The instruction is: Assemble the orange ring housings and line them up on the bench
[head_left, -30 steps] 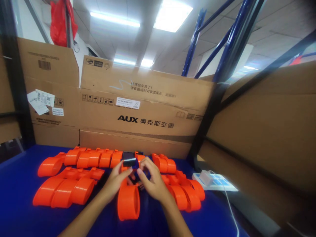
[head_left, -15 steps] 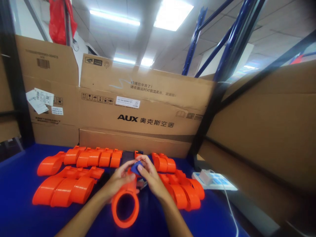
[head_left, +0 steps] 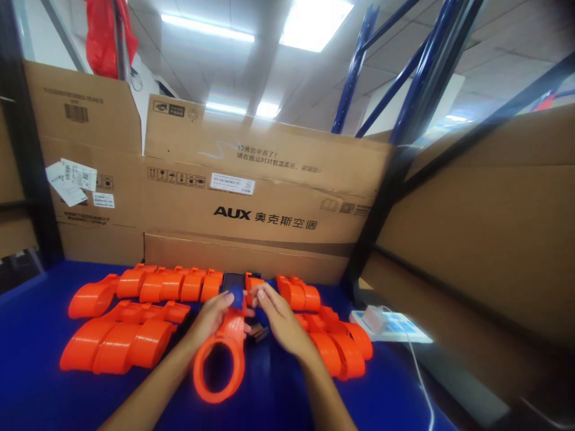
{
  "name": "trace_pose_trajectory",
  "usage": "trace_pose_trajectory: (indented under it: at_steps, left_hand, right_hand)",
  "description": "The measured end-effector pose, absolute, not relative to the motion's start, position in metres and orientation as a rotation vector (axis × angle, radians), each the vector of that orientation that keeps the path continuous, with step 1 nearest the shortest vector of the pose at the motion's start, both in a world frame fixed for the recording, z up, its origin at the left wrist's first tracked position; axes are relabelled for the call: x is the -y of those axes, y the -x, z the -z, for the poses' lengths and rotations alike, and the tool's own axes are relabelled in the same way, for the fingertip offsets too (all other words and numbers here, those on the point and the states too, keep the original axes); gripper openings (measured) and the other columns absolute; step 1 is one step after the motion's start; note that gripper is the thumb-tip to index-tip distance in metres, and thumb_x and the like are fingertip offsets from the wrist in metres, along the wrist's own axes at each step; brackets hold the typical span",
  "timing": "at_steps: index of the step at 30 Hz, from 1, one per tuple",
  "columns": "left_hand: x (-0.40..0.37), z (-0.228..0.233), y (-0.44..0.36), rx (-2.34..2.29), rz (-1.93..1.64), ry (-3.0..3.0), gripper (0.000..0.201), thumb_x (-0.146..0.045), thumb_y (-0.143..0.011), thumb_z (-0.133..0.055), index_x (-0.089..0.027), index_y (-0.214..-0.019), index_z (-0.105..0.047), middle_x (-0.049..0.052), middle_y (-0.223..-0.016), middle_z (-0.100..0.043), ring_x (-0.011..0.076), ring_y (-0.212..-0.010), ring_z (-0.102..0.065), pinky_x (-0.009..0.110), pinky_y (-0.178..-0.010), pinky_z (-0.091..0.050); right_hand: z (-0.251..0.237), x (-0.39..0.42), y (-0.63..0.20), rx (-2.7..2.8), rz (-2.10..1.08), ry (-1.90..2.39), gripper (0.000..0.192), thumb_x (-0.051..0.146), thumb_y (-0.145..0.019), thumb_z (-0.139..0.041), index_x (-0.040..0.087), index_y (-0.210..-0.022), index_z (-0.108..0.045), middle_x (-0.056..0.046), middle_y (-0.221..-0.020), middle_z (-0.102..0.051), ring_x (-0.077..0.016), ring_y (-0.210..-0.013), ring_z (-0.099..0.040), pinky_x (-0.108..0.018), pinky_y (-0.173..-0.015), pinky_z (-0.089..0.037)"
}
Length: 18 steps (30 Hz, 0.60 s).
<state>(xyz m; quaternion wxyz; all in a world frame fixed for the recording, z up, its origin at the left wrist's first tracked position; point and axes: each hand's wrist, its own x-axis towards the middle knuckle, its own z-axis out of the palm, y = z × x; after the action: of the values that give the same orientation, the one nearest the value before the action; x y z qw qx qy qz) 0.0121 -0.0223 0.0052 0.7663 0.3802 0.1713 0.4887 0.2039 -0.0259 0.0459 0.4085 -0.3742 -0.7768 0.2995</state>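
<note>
Orange plastic makes up the main workpiece, a ring-shaped part with a short neck [head_left: 232, 331], located centrally above a blue work surface [head_left: 40, 359] and between the two forearms. Its round opening faces the viewer and hangs lowest; its neck runs upward to the left hand [head_left: 211, 318].

Left hand: grip closed, thumb on top, pinching the neck end together with a small blue piece [head_left: 236, 296] seated at the top of the part. Right hand [head_left: 279, 314]: fingers curled, thumb and forefinger brought close together just beside the neck's upper end; whether anything is pinched there cannot be told. Small metallic items [head_left: 257, 333] are visible beneath that hand, too blurred to identify.

Surroundings: similar orange parts lie in groups, a back-left row [head_left: 171, 286], a front-left cluster [head_left: 119, 344], a back-right pair [head_left: 297, 294] and a front-right cluster [head_left: 336, 350]. Directly behind the hands sits a dark rectangular object [head_left: 233, 280]. Brown printed cardboard [head_left: 251, 248] stands along the rear edge. At right, a white power strip [head_left: 411, 333] carries a pale plug block [head_left: 375, 320] and a white cable [head_left: 421, 380].
</note>
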Motion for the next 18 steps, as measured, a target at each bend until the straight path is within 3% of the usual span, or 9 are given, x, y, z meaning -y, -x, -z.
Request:
trace_pose_trajectory:
  at_steps: [3, 6, 9, 18]
  left_hand:
    - [0.022, -0.005, -0.007, -0.395, -1.073, -0.77, 0.057, -0.047, -0.089, -0.059, -0.011, -0.133, -0.057, 0.019, -0.104, -0.076, 0.0269, -0.073, -0.075, 0.034, -0.065, -0.058]
    - [0.023, -0.006, -0.004, -0.38, -1.063, -0.748, 0.058, -0.048, -0.091, -0.056, -0.011, -0.135, -0.056, 0.019, -0.109, -0.075, 0.0264, -0.074, -0.075, 0.034, -0.065, -0.057]
    - [0.024, -0.006, -0.003, -0.365, -1.084, -0.748, 0.056, -0.047, -0.092, -0.055, -0.012, -0.135, -0.056, 0.019, -0.112, -0.074, 0.0251, -0.073, -0.075, 0.033, -0.064, -0.057]
    - [0.02, -0.002, -0.003, -0.308, -1.048, -0.759, 0.058, -0.05, -0.088, -0.059, -0.011, -0.132, -0.059, 0.018, -0.104, -0.076, 0.0302, -0.08, -0.075, 0.036, -0.069, -0.056]
  right_hand:
    - [-0.046, 0.025, -0.22, 2.176, -0.508, 1.071, 0.02, 0.033, -0.097, -0.051, 0.021, -0.087, -0.062, -0.004, -0.091, -0.061, -0.0215, -0.093, -0.053, -0.036, -0.087, -0.042]
    - [-0.044, 0.027, -0.229, 2.423, -0.436, 1.126, 0.005, 0.024, -0.084, -0.065, 0.021, -0.081, -0.066, -0.004, -0.093, -0.06, -0.0225, -0.097, -0.051, -0.036, -0.089, -0.04]
    - [-0.04, 0.029, -0.229, 2.551, -0.444, 1.197, 0.01, 0.028, -0.075, -0.074, 0.022, -0.081, -0.069, -0.004, -0.099, -0.058, -0.024, -0.101, -0.049, -0.037, -0.091, -0.038]
    - [-0.032, 0.029, -0.213, 2.636, -0.433, 1.291, 0.009, 0.025, -0.073, -0.073, 0.021, -0.081, -0.072, -0.004, -0.101, -0.056, -0.0229, -0.101, -0.048, -0.036, -0.092, -0.036]
